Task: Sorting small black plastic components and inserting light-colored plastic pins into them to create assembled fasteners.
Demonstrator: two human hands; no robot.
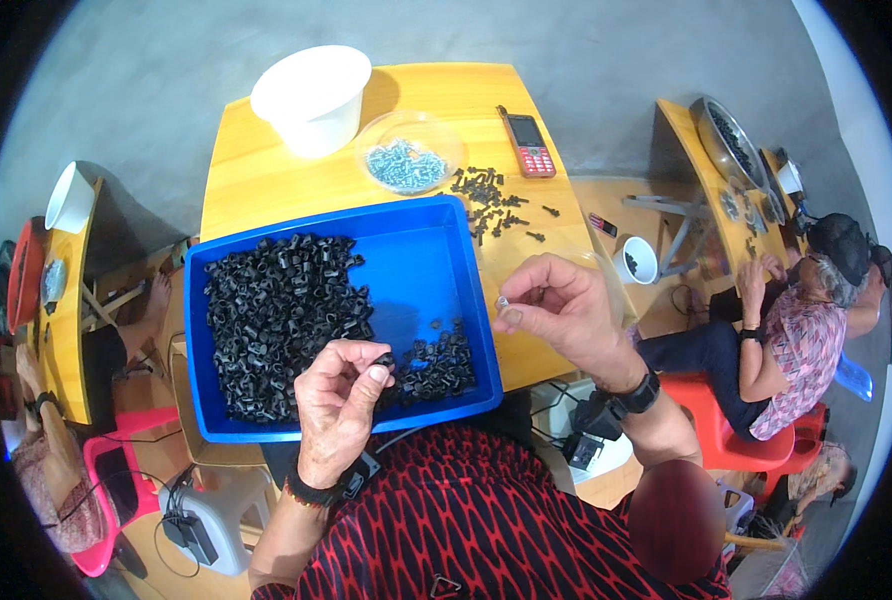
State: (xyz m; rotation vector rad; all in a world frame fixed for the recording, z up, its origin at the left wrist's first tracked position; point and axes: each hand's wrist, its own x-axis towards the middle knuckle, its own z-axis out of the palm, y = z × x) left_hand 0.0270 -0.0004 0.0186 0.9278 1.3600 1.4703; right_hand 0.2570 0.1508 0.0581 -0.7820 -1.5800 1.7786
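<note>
In the head view, thumb and fingers of my left hand (334,405) are pinched together on a black clip (385,360), above the blue tray (406,250). My right hand (571,312) is just past the tray's right edge, over the table (446,88), fingertips clamped on a small pale piece (503,302). Heaped clips (276,320) fill the tray's left side; fewer lie by its lower right wall, with blue floor showing beyond them. Past the far edge sit a bowl (450,130) of screws (404,166) and a white tub (316,110). Dark parts (486,190) lie off the far right corner, a phone (529,147) behind them near the table's right edge.
</note>
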